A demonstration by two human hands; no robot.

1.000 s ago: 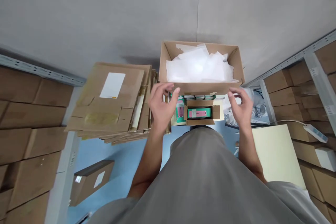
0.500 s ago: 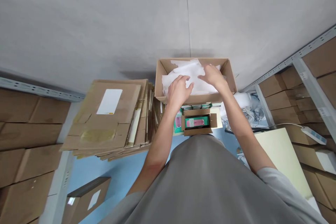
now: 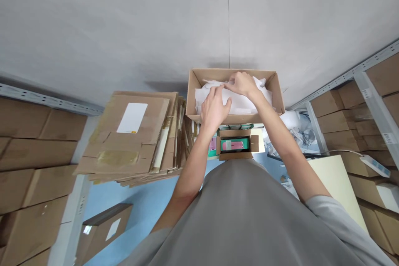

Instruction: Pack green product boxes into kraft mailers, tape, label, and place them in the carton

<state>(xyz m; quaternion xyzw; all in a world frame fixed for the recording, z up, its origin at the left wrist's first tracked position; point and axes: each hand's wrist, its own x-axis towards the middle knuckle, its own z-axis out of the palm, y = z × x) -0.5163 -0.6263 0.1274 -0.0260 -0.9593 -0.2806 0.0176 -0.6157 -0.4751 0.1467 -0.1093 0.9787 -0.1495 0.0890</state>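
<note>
Both of my hands are inside a long open cardboard box (image 3: 235, 119) that holds loose sheets of white paper (image 3: 246, 104). My left hand (image 3: 215, 110) lies over the left part of the paper, thumb held away from the fingers. Close to its fingertips, my right hand (image 3: 242, 84) curls its fingers and thumb together on the paper near the back wall of the box. Just in front of the large box stands a small open carton (image 3: 236, 156), and a green box with a pink item (image 3: 233, 145) lies in it.
Flattened cardboard (image 3: 124, 137) is piled to the left. Shelves of brown boxes (image 3: 40, 149) flank both sides. A power strip (image 3: 375, 165) hangs at right, near crumpled plastic wrap (image 3: 297, 131) and a cream panel (image 3: 333, 185). Another carton (image 3: 104, 232) stands on the blue floor.
My right hand has moved left and slightly up, closing its fingers on the paper. The white sheets at the back of the box now lie lower and flatter. The view has shifted slightly.
</note>
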